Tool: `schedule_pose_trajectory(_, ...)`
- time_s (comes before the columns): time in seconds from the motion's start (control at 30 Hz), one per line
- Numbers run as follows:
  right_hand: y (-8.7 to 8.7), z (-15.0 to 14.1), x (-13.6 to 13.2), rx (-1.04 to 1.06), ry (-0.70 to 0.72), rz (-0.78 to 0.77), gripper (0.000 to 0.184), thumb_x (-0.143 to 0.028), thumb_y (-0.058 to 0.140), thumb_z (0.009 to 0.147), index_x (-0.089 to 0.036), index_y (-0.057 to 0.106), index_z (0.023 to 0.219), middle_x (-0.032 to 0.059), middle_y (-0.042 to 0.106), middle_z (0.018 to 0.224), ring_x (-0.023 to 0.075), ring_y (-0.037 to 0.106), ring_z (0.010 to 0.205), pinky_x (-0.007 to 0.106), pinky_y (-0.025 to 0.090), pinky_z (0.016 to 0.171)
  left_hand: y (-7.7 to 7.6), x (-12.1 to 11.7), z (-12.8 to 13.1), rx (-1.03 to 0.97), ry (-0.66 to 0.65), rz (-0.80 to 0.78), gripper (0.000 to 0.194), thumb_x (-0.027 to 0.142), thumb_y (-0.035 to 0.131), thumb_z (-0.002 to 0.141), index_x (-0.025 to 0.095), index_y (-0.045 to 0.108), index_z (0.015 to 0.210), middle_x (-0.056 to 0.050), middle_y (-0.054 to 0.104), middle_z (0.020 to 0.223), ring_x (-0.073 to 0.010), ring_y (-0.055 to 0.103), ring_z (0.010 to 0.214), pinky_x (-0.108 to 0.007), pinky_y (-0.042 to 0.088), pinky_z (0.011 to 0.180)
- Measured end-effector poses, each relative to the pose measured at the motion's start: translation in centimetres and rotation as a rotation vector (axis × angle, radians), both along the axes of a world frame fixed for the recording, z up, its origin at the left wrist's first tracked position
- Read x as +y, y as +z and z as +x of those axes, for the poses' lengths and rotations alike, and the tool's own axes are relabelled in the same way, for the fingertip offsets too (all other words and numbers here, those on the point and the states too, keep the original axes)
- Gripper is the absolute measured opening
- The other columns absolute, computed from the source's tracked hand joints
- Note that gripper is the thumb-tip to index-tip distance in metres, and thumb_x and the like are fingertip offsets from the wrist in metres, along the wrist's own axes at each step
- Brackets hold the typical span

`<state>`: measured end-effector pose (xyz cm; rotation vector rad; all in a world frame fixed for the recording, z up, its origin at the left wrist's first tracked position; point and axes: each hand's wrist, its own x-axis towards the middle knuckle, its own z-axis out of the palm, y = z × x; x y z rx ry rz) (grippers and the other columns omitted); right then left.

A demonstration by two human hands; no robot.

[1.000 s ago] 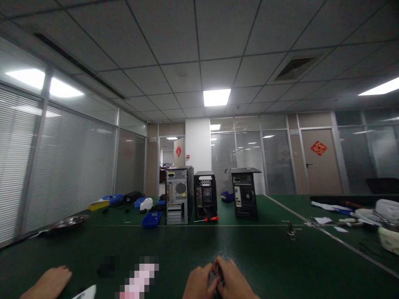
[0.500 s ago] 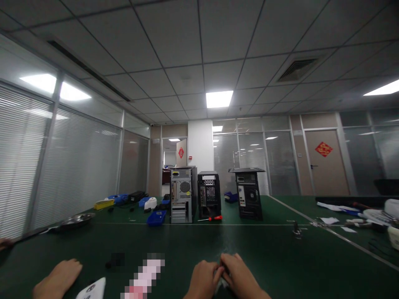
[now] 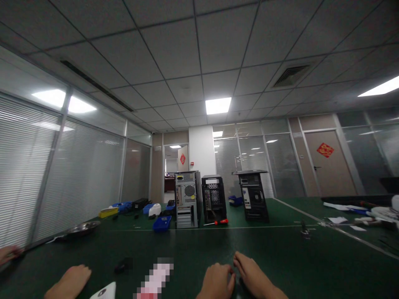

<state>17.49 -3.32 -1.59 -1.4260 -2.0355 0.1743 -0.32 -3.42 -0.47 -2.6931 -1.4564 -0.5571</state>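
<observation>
Here, at the far left edge, a bit of someone else's hand [image 3: 9,254] can be seen, and a second hand [image 3: 69,282] of a co-worker is laid on the green surface [image 3: 137,245]. Past it, a shiny metal dish [image 3: 83,227] is set farther back, and a white thing with a dark mark [image 3: 105,291] is cut off by the bottom edge. A yellow box [image 3: 108,213] is placed far back, and a small dark lump [image 3: 121,267] is seen nearer. Next, a pink strip [image 3: 157,277], blurred into squares, is found on the surface, left of the left hand and apart from it. Behind it, a blue tray [image 3: 162,224] is put beside a tall gray computer case [image 3: 187,203]. The left hand [image 3: 216,281] and the right hand [image 3: 253,277] are kept just beside each other with fingers bent; whether anything is held in them cannot be told. Behind them, a black case [image 3: 214,195] is stood up, with a red screwdriver [image 3: 221,222] laid in front. Farther right, another black case [image 3: 254,201] is topped by a flat panel [image 3: 253,172], and a little metal thing [image 3: 305,231] is seen near some white paper [image 3: 337,220].
</observation>
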Motion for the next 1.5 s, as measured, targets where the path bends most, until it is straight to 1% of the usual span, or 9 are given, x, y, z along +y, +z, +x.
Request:
schedule_pose_trajectory(0.17, -0.1, -0.3, 0.0, -0.011, 0.038, 0.019, 0.027, -0.033, 0.032, 0.099, -0.023, 0.057, 0.097, 0.0054, 0.069, 0.099, 0.0192, 0.064, 0.094, 0.029, 0.039, 0.082, -0.3, 0.1, -0.1, 0.005, -0.025, 0.013, 0.037, 0.042, 0.04, 0.092, 0.028, 0.067, 0.114, -0.009, 0.072, 0.108, -0.0301, 0.066, 0.1, -0.042, 0.051, 0.088)
schedule_pose_trajectory(0.37, -0.3, -0.4, 0.0, -0.029, 0.058, 0.03, 0.026, -0.033, 0.034, 0.099, -0.023, 0.057, 0.097, 0.005, 0.069, 0.099, 0.0197, 0.063, 0.093, 0.03, 0.038, 0.081, 0.2, -0.6, -0.2, 0.005, -0.053, 0.014, 0.035, 0.04, 0.04, 0.092, 0.03, 0.067, 0.113, -0.006, 0.072, 0.108, -0.0285, 0.065, 0.1, -0.04, 0.05, 0.088)
schedule_pose_trajectory(0.63, -0.5, -0.3, 0.4, 0.005, 0.043, 0.032, 0.026, -0.035, 0.034, 0.099, -0.024, 0.058, 0.098, 0.0052, 0.07, 0.1, 0.0203, 0.064, 0.094, 0.031, 0.038, 0.083, 0.4, -1.0, -0.2, -0.01, 0.004, 0.007, 0.035, 0.04, 0.037, 0.094, 0.031, 0.068, 0.108, -0.004, 0.072, 0.104, -0.0257, 0.065, 0.097, -0.035, 0.049, 0.084)
schedule_pose_trajectory(0.77, -0.5, 1.2, 1.3, 0.057, -0.064, 0.028, 0.026, -0.037, 0.032, 0.1, -0.024, 0.055, 0.099, 0.0056, 0.069, 0.103, 0.0212, 0.063, 0.099, 0.033, 0.037, 0.086, 0.1, -0.2, 0.0, -0.031, 0.08, 0.001, 0.037, 0.04, 0.036, 0.096, 0.028, 0.068, 0.109, -0.007, 0.071, 0.103, -0.0241, 0.064, 0.097, -0.033, 0.047, 0.084)
schedule_pose_trajectory(0.93, -0.4, 5.9, 2.6, 0.142, -0.278, 0.002, 0.03, -0.035, 0.023, 0.101, -0.023, 0.05, 0.096, 0.0078, 0.067, 0.103, 0.0215, 0.063, 0.097, 0.035, 0.038, 0.083, -0.1, 1.1, -0.4, -0.07, 0.153, -0.002, 0.036, 0.039, 0.037, 0.096, 0.027, 0.068, 0.108, -0.007, 0.071, 0.101, -0.0227, 0.065, 0.094, -0.031, 0.045, 0.082)
schedule_pose_trajectory(1.07, -1.4, 10.0, 3.4, 0.227, -0.505, -0.071, 0.032, -0.031, 0.019, 0.1, -0.021, 0.049, 0.099, 0.0147, 0.066, 0.107, 0.028, 0.063, 0.104, 0.04, 0.04, 0.083, 0.0, 1.7, -0.6, -0.103, 0.189, -0.005, 0.034, 0.037, 0.038, 0.096, 0.026, 0.068, 0.106, -0.006, 0.072, 0.101, -0.0218, 0.065, 0.097, -0.03, 0.044, 0.082)
schedule_pose_trajectory(1.17, -2.2, 11.6, 4.0, 0.291, -0.623, -0.12, 0.037, -0.031, 0.015, 0.1, -0.018, 0.049, 0.105, 0.019, 0.065, 0.111, 0.0305, 0.062, 0.108, 0.042, 0.041, 0.086, -0.1, 1.9, -0.7, -0.115, 0.184, -0.006, 0.033, 0.039, 0.038, 0.097, 0.028, 0.068, 0.104, -0.004, 0.072, 0.099, -0.0213, 0.065, 0.095, -0.03, 0.045, 0.081)
schedule_pose_trajectory(1.37, -2.5, 12.0, 4.5, 0.342, -0.677, -0.14, 0.038, -0.033, 0.017, 0.099, -0.017, 0.049, 0.112, 0.0192, 0.064, 0.12, 0.0302, 0.062, 0.111, 0.041, 0.042, 0.087, -0.3, 2.5, -0.8, -0.115, 0.171, 0.006, 0.032, 0.038, 0.038, 0.096, 0.028, 0.068, 0.102, -0.004, 0.072, 0.097, -0.022, 0.066, 0.093, -0.03, 0.046, 0.079)
schedule_pose_trajectory(1.5, -2.1, 11.9, 4.1, 0.339, -0.674, -0.134, 0.038, -0.033, 0.019, 0.099, -0.02, 0.051, 0.112, 0.0175, 0.067, 0.115, 0.0272, 0.065, 0.105, 0.038, 0.044, 0.083, -0.3, 2.7, -0.6, -0.06, 0.152, 0.007, 0.033, 0.036, 0.037, 0.096, 0.026, 0.067, 0.105, -0.006, 0.071, 0.099, -0.0224, 0.066, 0.094, -0.03, 0.046, 0.08)
